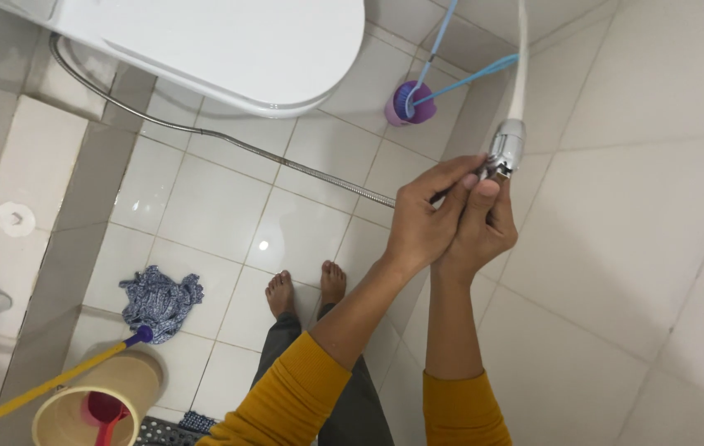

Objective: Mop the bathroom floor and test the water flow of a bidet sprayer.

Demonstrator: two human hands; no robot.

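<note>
Both my hands are raised together at a chrome valve fitting (506, 147) on the white tiled wall. My left hand (423, 225) pinches the end of a flexible metal hose (228, 139) just below the fitting. My right hand (479, 225) grips the same joint from the right, its thumb up against the chrome part. A white pipe (520, 66) runs up from the fitting. The hose trails away left across the floor, under the white toilet (228, 49).
A purple holder with blue-handled brushes (412, 101) stands in the corner. A blue mop head (159, 299) on a yellow handle lies on the floor tiles, by a beige bucket (96, 405) with a red scoop. My bare feet (304, 287) stand below.
</note>
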